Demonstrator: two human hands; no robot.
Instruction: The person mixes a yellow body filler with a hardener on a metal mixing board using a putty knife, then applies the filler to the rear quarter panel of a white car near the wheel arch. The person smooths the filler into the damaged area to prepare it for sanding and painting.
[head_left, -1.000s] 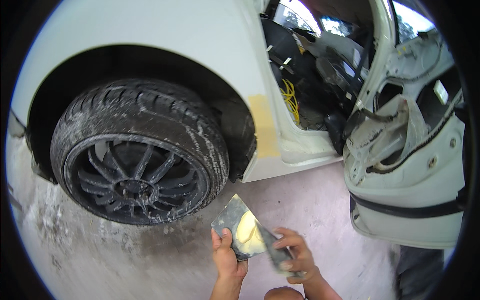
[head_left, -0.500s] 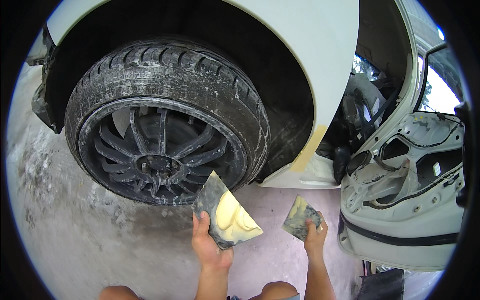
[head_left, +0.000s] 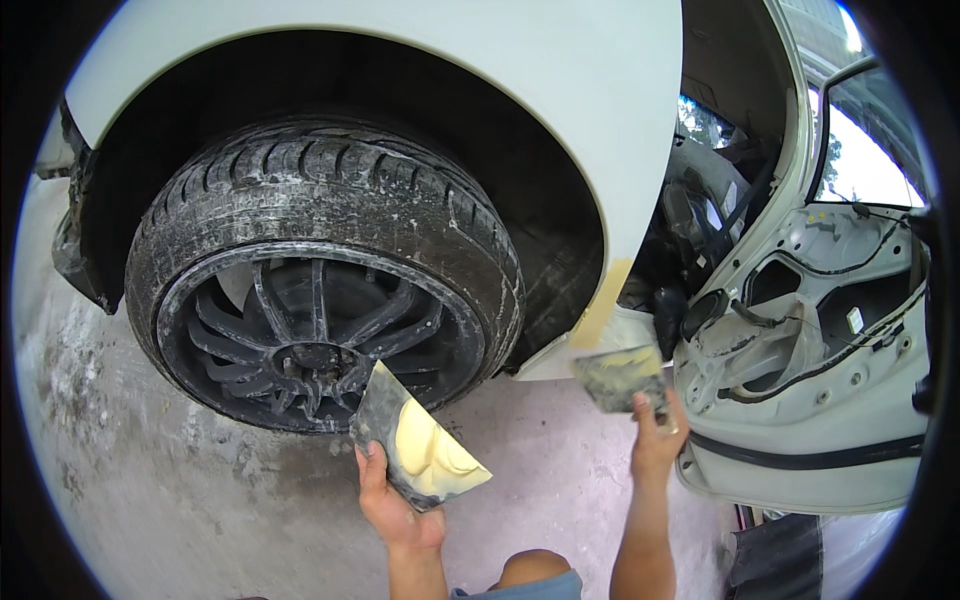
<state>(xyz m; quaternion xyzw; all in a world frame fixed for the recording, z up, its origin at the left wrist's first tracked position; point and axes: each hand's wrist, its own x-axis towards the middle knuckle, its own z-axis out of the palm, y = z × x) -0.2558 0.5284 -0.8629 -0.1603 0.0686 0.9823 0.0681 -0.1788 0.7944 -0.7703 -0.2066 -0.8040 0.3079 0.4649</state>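
Note:
My left hand [head_left: 393,503] grips a dark square mixing board [head_left: 375,417] from below, thumb on its upper face. A thick mound of pale yellow body filler [head_left: 425,442] is spread over the board. Farther right, my right hand [head_left: 657,425] pinches a smaller dark spreader [head_left: 618,378] streaked with yellow, slightly blurred. The spreader is held up in front of the lower end of the car's white wheel-arch panel [head_left: 640,130]. There the panel carries a yellowish band of filler [head_left: 603,306]. Whether the spreader touches it I cannot tell.
A dusty black wheel [head_left: 320,340] fills the left under the arch. At right, a stripped car door [head_left: 800,410] stands open beside the cluttered cabin [head_left: 700,210]. Stained concrete floor [head_left: 250,500] lies below. A dark sheet [head_left: 775,560] is at the lower right.
My right hand has raised the spreader up and to the right, turning it flatter. The board in my left hand sits slightly lower and farther left as the whole view shifts.

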